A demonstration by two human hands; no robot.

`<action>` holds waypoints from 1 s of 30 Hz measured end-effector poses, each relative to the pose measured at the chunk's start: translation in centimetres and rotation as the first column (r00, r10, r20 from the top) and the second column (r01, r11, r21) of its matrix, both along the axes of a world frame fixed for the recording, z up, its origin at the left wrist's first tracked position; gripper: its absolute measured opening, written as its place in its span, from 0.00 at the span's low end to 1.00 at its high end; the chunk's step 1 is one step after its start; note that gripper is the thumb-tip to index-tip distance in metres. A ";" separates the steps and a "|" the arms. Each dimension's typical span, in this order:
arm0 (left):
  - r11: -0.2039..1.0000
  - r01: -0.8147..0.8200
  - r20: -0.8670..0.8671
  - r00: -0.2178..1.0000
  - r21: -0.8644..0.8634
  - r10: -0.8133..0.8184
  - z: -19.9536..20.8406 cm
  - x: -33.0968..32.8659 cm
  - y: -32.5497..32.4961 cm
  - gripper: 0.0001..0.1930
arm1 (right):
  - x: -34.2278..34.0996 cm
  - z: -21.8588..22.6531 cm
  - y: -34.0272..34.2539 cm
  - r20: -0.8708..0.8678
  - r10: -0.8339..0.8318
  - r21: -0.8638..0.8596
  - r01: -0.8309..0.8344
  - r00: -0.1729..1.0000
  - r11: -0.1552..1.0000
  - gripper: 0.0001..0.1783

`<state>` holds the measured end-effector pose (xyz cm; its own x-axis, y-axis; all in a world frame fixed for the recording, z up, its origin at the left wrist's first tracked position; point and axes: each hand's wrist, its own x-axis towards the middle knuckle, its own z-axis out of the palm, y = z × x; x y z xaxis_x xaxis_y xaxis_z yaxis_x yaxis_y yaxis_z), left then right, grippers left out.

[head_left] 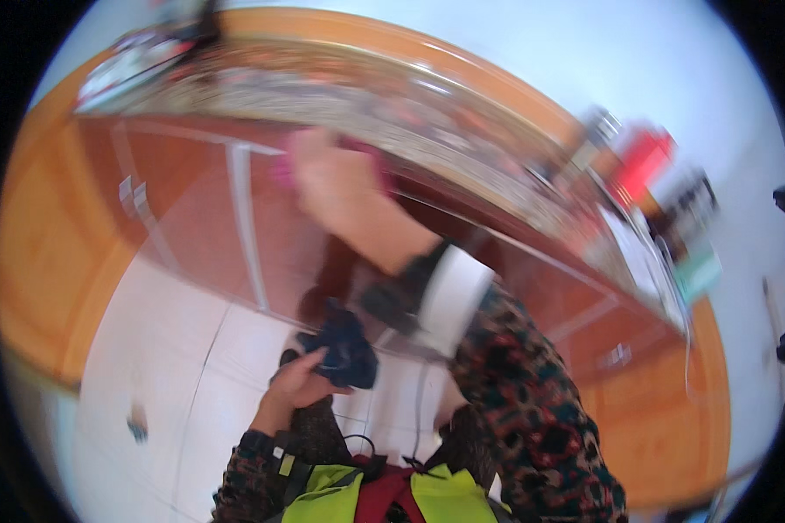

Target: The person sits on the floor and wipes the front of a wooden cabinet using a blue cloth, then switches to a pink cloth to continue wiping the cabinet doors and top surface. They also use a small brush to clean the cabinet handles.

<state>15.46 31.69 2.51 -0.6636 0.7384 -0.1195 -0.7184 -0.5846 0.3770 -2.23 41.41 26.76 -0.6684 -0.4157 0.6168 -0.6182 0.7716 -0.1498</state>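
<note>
My right hand (327,179) reaches up and across to the top edge of a reddish-brown cabinet front (196,205). It presses a pink cloth (377,167) there, just under the patterned stone top (323,96); both hand and cloth are smeared by motion. A white band (453,292) with a dark device beside it sits on my right wrist. Lower down, in front of my body, my left hand (301,381) holds a bunched dark blue cloth (347,349) above the tiled floor.
On the stone top's right end stand a red container (641,166), a dark-and-clear jar (689,200) and a light green box (698,270), with papers (632,253) beside them. A blurred pile (131,74) lies at the far left end. Orange wood panels flank the cabinet.
</note>
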 end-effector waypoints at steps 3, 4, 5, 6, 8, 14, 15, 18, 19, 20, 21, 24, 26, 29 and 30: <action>0.999 0.036 -0.011 0.999 -0.039 -0.037 0.8 0.2 1.4 0.27 | 0.5 0.5 1.6 -0.296 -0.052 0.329 0.153 0.954 0.932 0.19; 0.998 0.016 -0.029 0.999 -0.056 -0.018 1.2 0.4 1.6 0.26 | 1.1 0.6 2.5 -0.420 -0.018 0.364 0.187 0.907 0.913 0.21; 0.993 0.030 -0.032 0.999 -0.116 -0.034 1.5 0.6 2.0 0.25 | 1.8 0.6 4.3 -0.400 -0.037 0.359 0.194 0.916 0.913 0.21; 0.987 0.022 -0.037 0.999 -0.158 -0.028 1.7 0.9 2.1 0.25 | 2.6 0.6 5.5 -0.379 -0.038 0.353 0.182 0.925 0.918 0.21; 0.980 -0.006 -0.069 0.998 -0.198 -0.008 2.0 1.3 2.0 0.25 | 4.3 0.7 7.2 -0.373 -0.040 0.327 0.172 0.927 0.929 0.21; 0.976 -0.003 -0.095 0.995 -0.219 -0.018 2.3 1.2 2.6 0.27 | 9.7 1.1 17.5 -0.426 -0.111 0.224 0.224 0.898 0.949 0.18; 0.971 -0.010 -0.082 0.997 -0.239 -0.010 2.4 1.3 2.7 0.27 | 10.8 1.1 19.1 -0.388 -0.129 0.225 0.230 0.913 0.947 0.18; 0.974 -0.007 -0.075 0.997 -0.226 -0.010 2.6 1.3 3.3 0.26 | 13.2 1.1 24.0 -0.405 -0.135 0.232 0.244 0.904 0.942 0.19; 0.973 -0.005 -0.065 0.998 -0.229 -0.010 2.7 1.4 3.5 0.27 | 13.6 1.0 25.1 -0.429 -0.161 0.206 0.270 0.889 0.941 0.21; 0.974 -0.013 -0.057 0.998 -0.228 0.000 2.5 1.5 3.7 0.27 | 14.1 0.8 26.4 -0.423 -0.170 0.206 0.278 0.890 0.938 0.21; 0.967 -0.017 -0.028 1.000 -0.252 0.010 2.5 1.5 3.8 0.28 | 14.6 0.6 27.9 -0.417 -0.180 0.207 0.286 0.891 0.936 0.22; 0.970 -0.031 -0.026 0.999 -0.240 0.025 1.6 1.3 4.3 0.28 | 16.2 -0.2 32.1 -0.503 -0.189 0.174 0.313 0.843 0.934 0.22; 0.951 -0.042 -0.042 0.999 -0.306 0.030 1.0 0.8 4.5 0.29 | 17.2 -0.5 34.9 -0.553 -0.191 0.146 0.321 0.811 0.936 0.22; 0.942 -0.016 -0.010 1.000 -0.336 0.013 0.0 -0.1 4.8 0.29 | 19.2 -0.9 39.5 -0.560 -0.210 0.121 0.330 0.801 0.936 0.21; 0.946 0.011 -0.015 1.000 -0.324 -0.017 -0.3 -0.6 4.8 0.29 | 19.7 -1.1 40.8 -0.549 -0.231 0.125 0.352 0.803 0.928 0.21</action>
